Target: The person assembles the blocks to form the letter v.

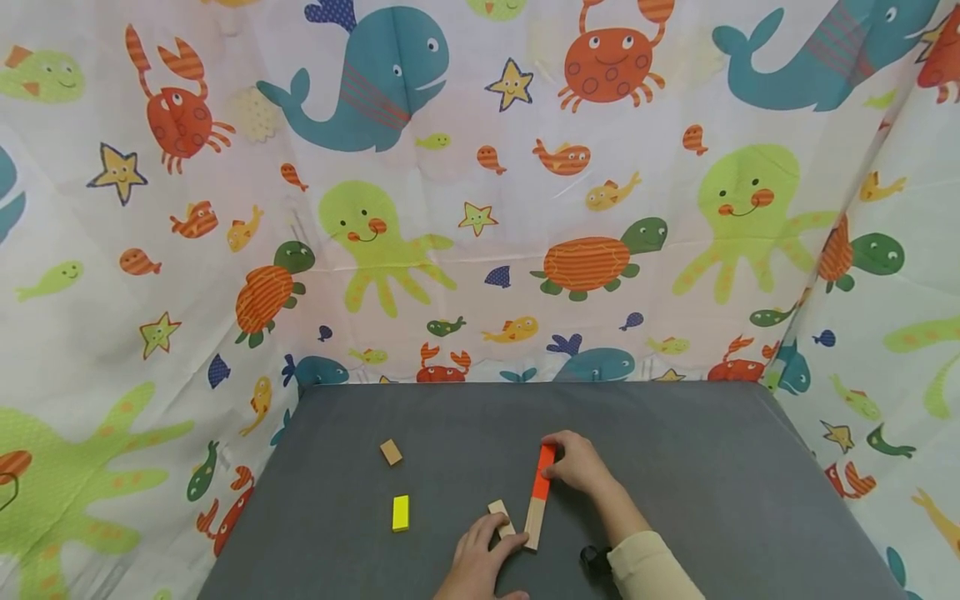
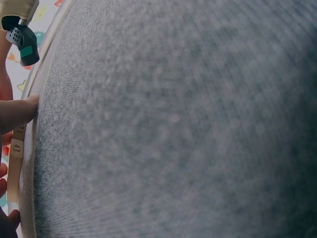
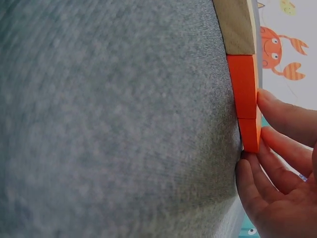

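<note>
Orange blocks (image 3: 242, 89) (2, abutting) touch right fingers (image 3: 278, 171).

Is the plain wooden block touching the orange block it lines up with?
Touching. The right wrist view shows the wooden block meeting the orange block end to end, with no gap at the seam.

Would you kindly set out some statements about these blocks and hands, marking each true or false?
1. The right hand touches the orange pieces. True.
2. The left hand touches the yellow block. False: the yellow block lies apart; that hand touches a pale block.
3. The orange pieces meet another pale block end to end. True.
4. The tan block lies nearer the person than the yellow block. False: the tan block lies farther away.
</note>
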`<act>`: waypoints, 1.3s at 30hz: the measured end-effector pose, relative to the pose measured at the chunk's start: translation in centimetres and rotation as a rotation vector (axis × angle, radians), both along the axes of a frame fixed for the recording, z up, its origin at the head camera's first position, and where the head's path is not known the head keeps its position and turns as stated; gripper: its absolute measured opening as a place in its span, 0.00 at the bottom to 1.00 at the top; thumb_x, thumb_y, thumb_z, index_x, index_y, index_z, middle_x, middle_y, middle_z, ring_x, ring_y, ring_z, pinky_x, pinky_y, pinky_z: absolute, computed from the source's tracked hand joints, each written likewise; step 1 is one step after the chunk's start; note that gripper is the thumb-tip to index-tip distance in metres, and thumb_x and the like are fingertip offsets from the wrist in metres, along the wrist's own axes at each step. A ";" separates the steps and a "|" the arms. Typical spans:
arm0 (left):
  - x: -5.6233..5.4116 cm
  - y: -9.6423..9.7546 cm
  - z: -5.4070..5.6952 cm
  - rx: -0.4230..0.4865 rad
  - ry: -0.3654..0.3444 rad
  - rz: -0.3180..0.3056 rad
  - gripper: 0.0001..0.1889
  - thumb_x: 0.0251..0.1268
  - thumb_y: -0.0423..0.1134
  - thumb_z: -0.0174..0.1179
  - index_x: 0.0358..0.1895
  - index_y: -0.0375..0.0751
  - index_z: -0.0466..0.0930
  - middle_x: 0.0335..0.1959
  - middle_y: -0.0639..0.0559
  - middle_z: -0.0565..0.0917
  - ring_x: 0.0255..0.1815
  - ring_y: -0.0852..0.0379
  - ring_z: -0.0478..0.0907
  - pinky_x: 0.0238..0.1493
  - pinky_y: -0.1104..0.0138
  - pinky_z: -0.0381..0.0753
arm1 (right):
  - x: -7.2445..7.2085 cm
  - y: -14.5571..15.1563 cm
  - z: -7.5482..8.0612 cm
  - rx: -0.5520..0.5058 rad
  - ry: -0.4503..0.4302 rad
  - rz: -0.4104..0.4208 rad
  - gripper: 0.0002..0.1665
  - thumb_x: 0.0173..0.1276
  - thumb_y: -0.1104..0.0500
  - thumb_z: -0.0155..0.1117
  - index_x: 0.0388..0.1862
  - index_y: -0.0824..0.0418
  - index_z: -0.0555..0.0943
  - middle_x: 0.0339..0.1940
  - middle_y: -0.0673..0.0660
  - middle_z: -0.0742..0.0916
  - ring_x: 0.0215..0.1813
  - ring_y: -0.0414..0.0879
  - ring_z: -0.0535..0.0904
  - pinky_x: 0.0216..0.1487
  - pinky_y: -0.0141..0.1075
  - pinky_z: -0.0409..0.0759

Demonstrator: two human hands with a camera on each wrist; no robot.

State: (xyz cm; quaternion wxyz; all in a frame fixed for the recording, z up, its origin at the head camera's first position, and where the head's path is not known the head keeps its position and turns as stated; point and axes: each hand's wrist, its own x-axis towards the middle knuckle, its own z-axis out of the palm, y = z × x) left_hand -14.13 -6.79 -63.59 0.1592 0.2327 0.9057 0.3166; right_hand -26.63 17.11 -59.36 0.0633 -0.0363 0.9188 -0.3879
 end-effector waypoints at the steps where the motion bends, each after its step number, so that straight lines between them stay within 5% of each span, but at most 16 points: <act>1: 0.0 0.0 0.0 -0.003 -0.001 0.000 0.34 0.57 0.71 0.63 0.69 0.76 0.69 0.72 0.57 0.62 0.72 0.45 0.60 0.67 0.36 0.65 | 0.0 0.0 0.0 0.001 0.000 0.001 0.32 0.50 0.65 0.82 0.57 0.60 0.85 0.57 0.61 0.85 0.60 0.60 0.78 0.63 0.58 0.76; 15: 0.2 0.2 0.7 -0.015 -0.032 0.016 0.34 0.57 0.67 0.67 0.69 0.76 0.69 0.72 0.57 0.62 0.73 0.45 0.59 0.68 0.36 0.63 | 0.2 0.0 0.2 -0.017 0.028 0.008 0.29 0.55 0.61 0.80 0.58 0.61 0.84 0.55 0.60 0.86 0.59 0.58 0.79 0.64 0.58 0.76; 23: 0.2 0.1 0.5 -0.015 -0.004 0.006 0.34 0.57 0.68 0.66 0.69 0.74 0.69 0.72 0.56 0.62 0.72 0.44 0.60 0.67 0.35 0.64 | 0.8 0.4 0.7 0.000 0.141 0.045 0.27 0.60 0.57 0.78 0.59 0.59 0.84 0.61 0.60 0.83 0.63 0.59 0.78 0.66 0.59 0.75; 28: 0.0 0.1 0.2 -0.020 0.003 0.002 0.35 0.56 0.69 0.65 0.69 0.75 0.69 0.71 0.56 0.62 0.72 0.44 0.60 0.67 0.35 0.65 | 1.2 0.6 0.5 0.064 0.222 0.139 0.28 0.63 0.54 0.76 0.62 0.58 0.83 0.65 0.60 0.82 0.66 0.61 0.77 0.67 0.60 0.74; 39: -0.1 0.0 0.0 -0.026 0.036 -0.016 0.34 0.58 0.71 0.62 0.69 0.74 0.68 0.71 0.57 0.63 0.72 0.46 0.61 0.65 0.36 0.67 | 1.8 0.7 -0.8 0.211 0.188 0.203 0.31 0.63 0.52 0.75 0.64 0.61 0.81 0.67 0.61 0.80 0.67 0.62 0.76 0.67 0.59 0.74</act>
